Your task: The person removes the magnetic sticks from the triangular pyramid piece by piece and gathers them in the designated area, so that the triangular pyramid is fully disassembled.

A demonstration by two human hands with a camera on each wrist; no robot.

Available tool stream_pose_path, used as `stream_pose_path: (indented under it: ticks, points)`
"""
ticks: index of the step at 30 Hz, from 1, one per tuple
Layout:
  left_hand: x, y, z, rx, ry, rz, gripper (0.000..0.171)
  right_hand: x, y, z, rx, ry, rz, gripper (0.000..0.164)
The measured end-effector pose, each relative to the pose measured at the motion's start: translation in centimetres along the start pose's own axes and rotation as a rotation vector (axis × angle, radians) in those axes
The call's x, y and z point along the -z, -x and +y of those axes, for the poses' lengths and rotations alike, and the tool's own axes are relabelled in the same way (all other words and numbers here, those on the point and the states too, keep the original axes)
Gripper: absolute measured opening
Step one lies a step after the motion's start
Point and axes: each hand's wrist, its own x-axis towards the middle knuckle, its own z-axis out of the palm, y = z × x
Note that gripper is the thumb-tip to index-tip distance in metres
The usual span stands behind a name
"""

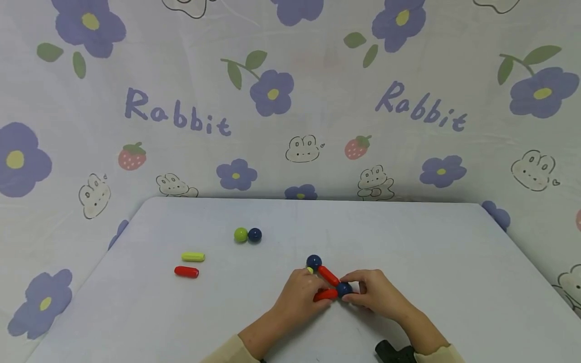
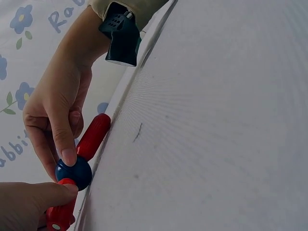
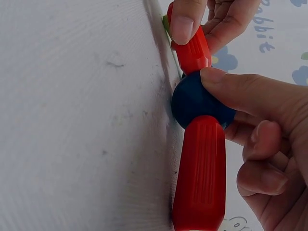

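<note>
My left hand (image 1: pixel 297 295) pinches a red rod (image 1: pixel 325 295) between thumb and fingers, its end right at a dark blue ball (image 1: pixel 344 289). That ball is held by my right hand (image 1: pixel 379 295), thumb on one side and fingertips on the other, as the right wrist view shows with the blue ball (image 3: pixel 197 103) close up. A second red rod (image 1: pixel 329 275) runs from this ball to another dark blue ball (image 1: pixel 314 261) farther back. Just a bit of a yellow-green piece (image 1: pixel 310 270) peeks out by the left knuckles; the rest is hidden behind the hand.
On the white table (image 1: pixel 408 242), a green ball (image 1: pixel 241 235) and a dark blue ball (image 1: pixel 255 235) lie side by side. To the left lie a yellow-green rod (image 1: pixel 193 257) and a red rod (image 1: pixel 186 272). A patterned cloth (image 1: pixel 327 106) hangs behind the table.
</note>
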Motion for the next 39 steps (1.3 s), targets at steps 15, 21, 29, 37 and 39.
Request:
stream_pose_path:
  ticks: [15, 21, 29, 37, 39]
  points:
    - [0.1, 0.1, -0.6, -0.064, 0.018, -0.008, 0.021, 0.0, -0.1, 0.0, 0.014, -0.01, -0.025, 0.033]
    - [0.2, 0.3, -1.1, -0.081, -0.007, -0.025, 0.021, 0.1, -0.1, -0.1, 0.014, -0.011, -0.042, 0.032]
    - [1.2, 0.9, -1.8, -0.028, 0.006, -0.026, 0.023, 0.9, 0.3, 0.1, -0.03, 0.026, -0.017, 0.033]
    - [1.9, 1.1, -1.9, -0.063, -0.003, 0.004, 0.022, 0.6, 0.1, -0.1, -0.047, 0.016, -0.019, 0.033]
    - [2.0, 1.3, -2.0, -0.055, -0.003, 0.004, 0.023, 0.6, 0.1, -0.1, -0.054, 0.022, -0.019, 0.033]
